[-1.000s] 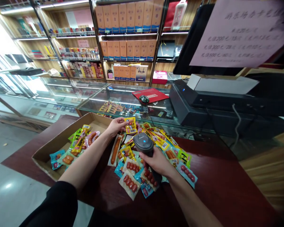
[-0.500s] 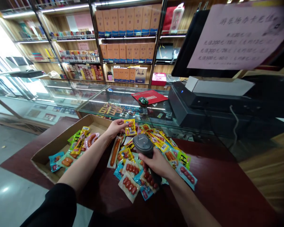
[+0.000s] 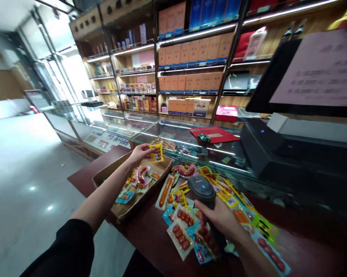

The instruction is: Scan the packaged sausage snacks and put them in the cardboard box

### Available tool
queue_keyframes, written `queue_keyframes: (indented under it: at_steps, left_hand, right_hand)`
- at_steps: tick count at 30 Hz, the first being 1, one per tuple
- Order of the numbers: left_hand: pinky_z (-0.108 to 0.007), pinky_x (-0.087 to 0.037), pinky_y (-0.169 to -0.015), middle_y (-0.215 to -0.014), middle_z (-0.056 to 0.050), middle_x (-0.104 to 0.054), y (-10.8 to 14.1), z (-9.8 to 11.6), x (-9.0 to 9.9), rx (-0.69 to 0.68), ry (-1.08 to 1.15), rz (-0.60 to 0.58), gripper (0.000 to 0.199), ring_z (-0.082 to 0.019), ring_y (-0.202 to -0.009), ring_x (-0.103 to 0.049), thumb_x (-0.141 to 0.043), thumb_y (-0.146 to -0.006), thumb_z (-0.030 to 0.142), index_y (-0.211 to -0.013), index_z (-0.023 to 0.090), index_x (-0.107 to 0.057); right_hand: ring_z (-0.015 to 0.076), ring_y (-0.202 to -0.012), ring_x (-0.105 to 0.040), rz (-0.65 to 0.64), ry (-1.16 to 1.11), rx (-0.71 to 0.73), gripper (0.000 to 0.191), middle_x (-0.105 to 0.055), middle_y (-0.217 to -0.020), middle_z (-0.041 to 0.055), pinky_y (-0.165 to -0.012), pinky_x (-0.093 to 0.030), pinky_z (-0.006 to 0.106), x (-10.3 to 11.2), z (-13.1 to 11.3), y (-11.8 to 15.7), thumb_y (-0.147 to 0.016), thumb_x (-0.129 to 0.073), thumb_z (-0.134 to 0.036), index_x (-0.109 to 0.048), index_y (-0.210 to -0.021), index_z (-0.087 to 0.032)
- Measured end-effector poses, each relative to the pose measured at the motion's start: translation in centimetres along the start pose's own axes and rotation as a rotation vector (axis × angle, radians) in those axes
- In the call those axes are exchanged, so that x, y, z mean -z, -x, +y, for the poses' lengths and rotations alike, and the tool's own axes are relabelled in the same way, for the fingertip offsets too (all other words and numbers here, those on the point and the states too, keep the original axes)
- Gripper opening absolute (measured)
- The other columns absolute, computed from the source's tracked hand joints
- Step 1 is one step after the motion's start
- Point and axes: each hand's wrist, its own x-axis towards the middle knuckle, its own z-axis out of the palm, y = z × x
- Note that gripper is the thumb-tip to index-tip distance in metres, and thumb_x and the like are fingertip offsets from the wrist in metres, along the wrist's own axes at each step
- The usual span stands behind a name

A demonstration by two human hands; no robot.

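Observation:
My left hand (image 3: pixel 141 152) pinches a small yellow snack packet (image 3: pixel 156 153) above the far part of an open cardboard box (image 3: pixel 161 169). Inside the box lie several packets, among them a pink one with a curved sausage (image 3: pixel 142 175). My right hand (image 3: pixel 216 215) is wrapped round the handle of a black barcode scanner (image 3: pixel 201 187), whose top shows a small blue light. Beneath and around the scanner, a pile of sausage packets (image 3: pixel 180 235) covers part of the dark red table (image 3: pixel 144 231). A long single-sausage packet (image 3: pixel 165 192) lies between box and scanner.
Behind the table stands a glass display counter (image 3: pixel 173 132) with a red mat (image 3: pixel 216 134) and a mouse (image 3: pixel 203 138) on it. A monitor (image 3: pixel 260 84) bearing a paper sheet rises at right above dark equipment (image 3: pixel 291 154). Lit shelves (image 3: pixel 190 69) hold boxed goods.
The view has turned left, shifting the scene rightward. My left hand has carried the yellow packet away from the pile to above the box. The scanner stays in my right hand, its blue light now showing.

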Motion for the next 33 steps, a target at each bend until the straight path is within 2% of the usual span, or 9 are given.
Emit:
queue_keyframes:
  at_steps: [2, 5, 9, 11, 14, 22, 25, 28, 33]
  left_hand:
    - [-0.020, -0.051, -0.059, -0.083, -0.007, -0.071, 1.3, 1.3, 3.1, -0.026, 0.021, 0.094, 0.044, -0.011, -0.065, -0.066, -0.084, -0.061, 0.039, -0.090, 0.012, -0.066]
    - [-0.022, -0.054, -0.066, -0.091, -0.009, -0.072, 3.1, 2.7, 6.4, -0.070, 0.015, 0.190, 0.044, -0.014, -0.075, -0.069, -0.083, -0.062, 0.039, -0.091, 0.012, -0.066]
    - [-0.024, -0.055, -0.071, -0.097, -0.011, -0.071, 3.7, 3.0, 7.2, -0.090, -0.007, 0.221, 0.043, -0.017, -0.082, -0.070, -0.083, -0.063, 0.040, -0.091, 0.012, -0.066]
    - [-0.023, -0.055, -0.069, -0.096, -0.011, -0.072, 3.3, 2.5, 6.0, -0.080, 0.005, 0.193, 0.043, -0.017, -0.082, -0.070, -0.083, -0.063, 0.040, -0.091, 0.012, -0.066]
    - [-0.025, -0.055, -0.069, -0.093, -0.011, -0.072, 2.0, 1.3, 2.6, -0.056, 0.001, 0.097, 0.044, -0.018, -0.082, -0.071, -0.082, -0.063, 0.041, -0.091, 0.011, -0.066]
    - [-0.030, -0.055, -0.073, -0.091, -0.009, -0.073, -1.9, -4.2, -10.5, 0.027, -0.015, -0.247, 0.045, -0.021, -0.083, -0.071, -0.080, -0.063, 0.046, -0.090, 0.013, -0.067]
    - [-0.028, -0.055, -0.070, -0.088, -0.008, -0.073, -2.4, -6.6, -13.9, 0.053, -0.036, -0.363, 0.043, -0.018, -0.077, -0.070, -0.079, -0.065, 0.047, -0.090, 0.013, -0.068]
    - [-0.027, -0.054, -0.070, -0.084, -0.008, -0.073, -2.4, -8.4, -15.2, 0.094, -0.068, -0.443, 0.042, -0.015, -0.071, -0.068, -0.077, -0.067, 0.047, -0.090, 0.013, -0.069]
    - [-0.031, -0.055, -0.071, -0.078, -0.008, -0.072, -2.6, -10.6, -14.6, 0.114, -0.165, -0.465, 0.038, -0.017, -0.071, -0.068, -0.076, -0.069, 0.044, -0.090, 0.014, -0.068]
  right_hand:
    - [0.0154, -0.042, -0.057, -0.013, 0.003, -0.002, 0.030, -0.058, -0.049, -0.0018, -0.044, -0.045, 0.027, -0.3, -0.1, 0.0, -0.075, -0.064, -0.047, -0.051, -0.072, -0.020]
    - [0.0161, -0.041, -0.057, -0.032, -0.013, -0.018, 0.031, -0.059, -0.049, -0.0014, -0.044, -0.046, 0.028, -0.6, -0.1, -0.1, -0.073, -0.067, -0.047, -0.053, -0.073, -0.020]
    - [0.0157, -0.041, -0.057, -0.043, -0.034, -0.024, 0.030, -0.060, -0.050, -0.0011, -0.044, -0.045, 0.027, -0.5, 0.2, -0.1, -0.074, -0.067, -0.047, -0.054, -0.075, -0.020]
    - [0.0160, -0.042, -0.058, -0.037, -0.021, -0.011, 0.031, -0.060, -0.051, -0.0008, -0.043, -0.045, 0.027, -0.2, 0.4, -0.1, -0.076, -0.066, -0.048, -0.054, -0.074, -0.020]
    - [0.0164, -0.043, -0.059, 0.002, -0.020, 0.007, 0.031, -0.060, -0.051, -0.0011, -0.043, -0.045, 0.027, 0.7, 0.2, 0.0, -0.077, -0.065, -0.049, -0.054, -0.074, -0.020]
    - [0.0144, -0.045, -0.057, 0.161, 0.004, 0.039, 0.026, -0.058, -0.051, -0.0018, -0.049, -0.046, 0.027, 4.2, -1.0, 0.3, -0.078, -0.065, -0.044, -0.056, -0.074, -0.019]
    - [0.0141, -0.044, -0.057, 0.171, -0.066, 0.016, 0.026, -0.059, -0.052, -0.0025, -0.047, -0.045, 0.026, 4.9, -0.5, 0.1, -0.079, -0.064, -0.043, -0.055, -0.077, -0.019]
    - [0.0134, -0.042, -0.056, 0.196, -0.111, 0.001, 0.025, -0.058, -0.052, -0.0028, -0.045, -0.044, 0.025, 5.2, 0.0, -0.2, -0.078, -0.065, -0.042, -0.055, -0.077, -0.020]
    - [0.0139, -0.041, -0.057, 0.226, -0.130, -0.037, 0.027, -0.058, -0.052, -0.0030, -0.043, -0.044, 0.026, 5.7, 0.4, -0.5, -0.076, -0.068, -0.044, -0.053, -0.076, -0.021]
